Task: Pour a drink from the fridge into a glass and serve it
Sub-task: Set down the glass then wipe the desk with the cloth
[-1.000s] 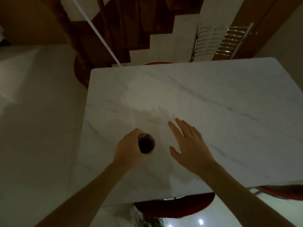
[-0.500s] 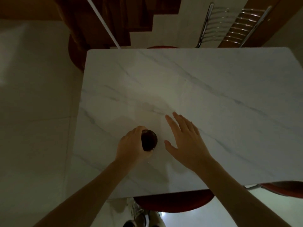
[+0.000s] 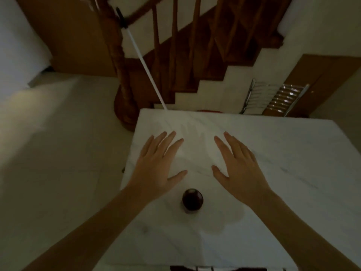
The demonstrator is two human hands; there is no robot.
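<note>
A glass of dark drink [image 3: 192,199] stands upright on the white marble table [image 3: 273,173], between my two forearms and nearer to me than both hands. My left hand [image 3: 156,165] is spread flat over the table's left part, fingers apart, holding nothing. My right hand [image 3: 239,165] is spread the same way to the right of it. Neither hand touches the glass. No bottle or fridge is in view.
A wooden staircase with a thick newel post [image 3: 121,75] rises beyond the table's far edge. A white rod [image 3: 144,61] leans down to the table's far left corner. A chrome chair back [image 3: 273,98] stands at the far right. Pale floor [image 3: 58,153] lies left of the table.
My left hand has let go of the glass and moved forward past it. Both hands now lie spread over the table. The view has tilted up toward the stairs.
</note>
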